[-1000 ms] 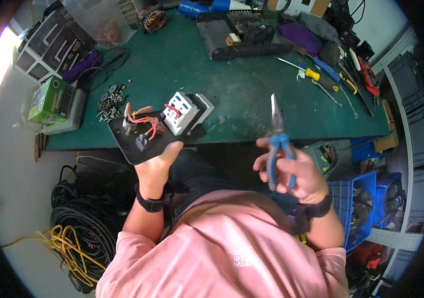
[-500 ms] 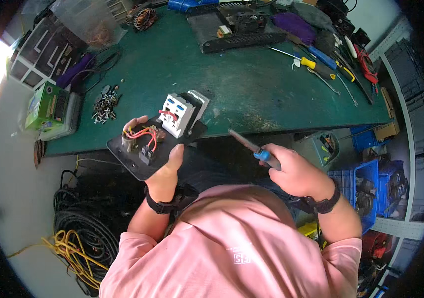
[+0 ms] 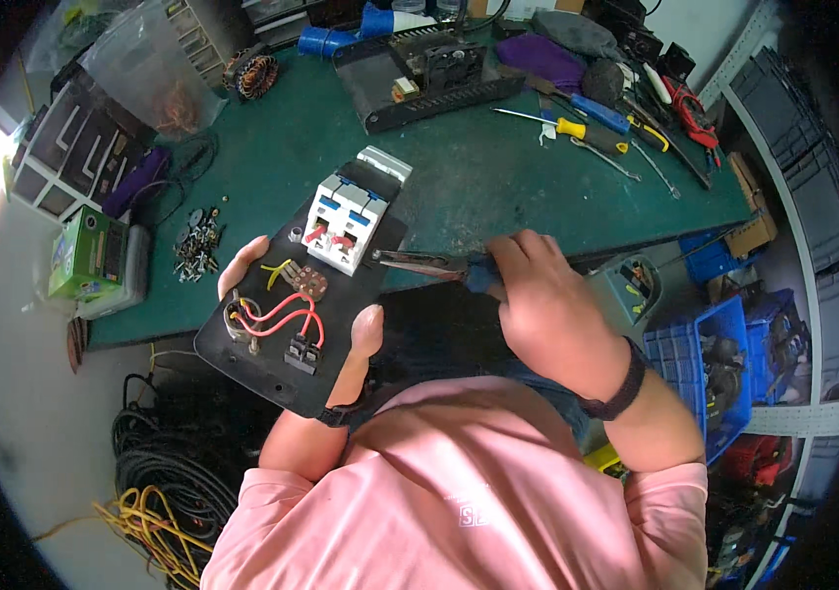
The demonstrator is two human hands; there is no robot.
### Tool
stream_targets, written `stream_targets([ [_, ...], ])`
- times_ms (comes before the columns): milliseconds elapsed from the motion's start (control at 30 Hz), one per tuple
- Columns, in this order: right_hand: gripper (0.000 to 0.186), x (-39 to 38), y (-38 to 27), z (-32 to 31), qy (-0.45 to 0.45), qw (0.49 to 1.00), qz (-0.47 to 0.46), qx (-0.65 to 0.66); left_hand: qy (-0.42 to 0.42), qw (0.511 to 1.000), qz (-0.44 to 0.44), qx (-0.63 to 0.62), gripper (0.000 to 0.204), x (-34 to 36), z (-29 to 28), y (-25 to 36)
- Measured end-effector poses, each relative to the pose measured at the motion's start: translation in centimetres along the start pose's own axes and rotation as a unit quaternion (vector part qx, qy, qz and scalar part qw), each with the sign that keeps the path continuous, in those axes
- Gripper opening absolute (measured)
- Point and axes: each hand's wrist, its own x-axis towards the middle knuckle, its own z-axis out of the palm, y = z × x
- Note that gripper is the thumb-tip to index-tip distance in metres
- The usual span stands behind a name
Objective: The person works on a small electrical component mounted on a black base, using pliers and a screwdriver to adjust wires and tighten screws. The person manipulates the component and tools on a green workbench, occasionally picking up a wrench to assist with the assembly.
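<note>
My left hand (image 3: 366, 334) grips a black panel (image 3: 267, 369) from beneath, thumb on its right edge and fingertips on its left. A white two-pole circuit breaker (image 3: 346, 221) with blue marks and red levers is fixed at the panel's far end. Red wires (image 3: 287, 313) run between a round metal socket (image 3: 240, 320), a small round part (image 3: 308, 283) and a black switch-like block (image 3: 302, 352). In my right hand (image 3: 557, 305) is a pair of pliers (image 3: 424, 263) with blue handles. Their tip is close to the panel's right edge; contact cannot be made out.
On the green bench (image 3: 449, 197) lie loose screws (image 3: 198, 246), a green box (image 3: 90, 258), a copper coil (image 3: 252, 74), a black metal chassis (image 3: 380, 108), a yellow screwdriver (image 3: 577, 130) and other tools. Blue crates (image 3: 710, 364) stand right; coiled cables (image 3: 164, 462) lie left.
The panel has been raised nearer and tilted to show more of its face. My right hand has turned over and brought the pliers left, up to the panel. The view has shifted slightly.
</note>
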Motion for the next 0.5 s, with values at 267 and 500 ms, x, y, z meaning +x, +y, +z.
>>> stream_targets([
  [267, 0.019, -0.3, -0.8, -0.3, 0.021, 1.0, 0.002, -0.012, 0.02, 0.999, 0.046, 0.011, 0.083, -0.1, 0.0, 0.8],
  [500, 0.025, 0.1, 0.1, 0.9, 0.03, 0.999, 0.033, 0.017, 0.06, 0.996, 0.038, 0.06, 0.096, -0.3, 0.3, -1.6],
])
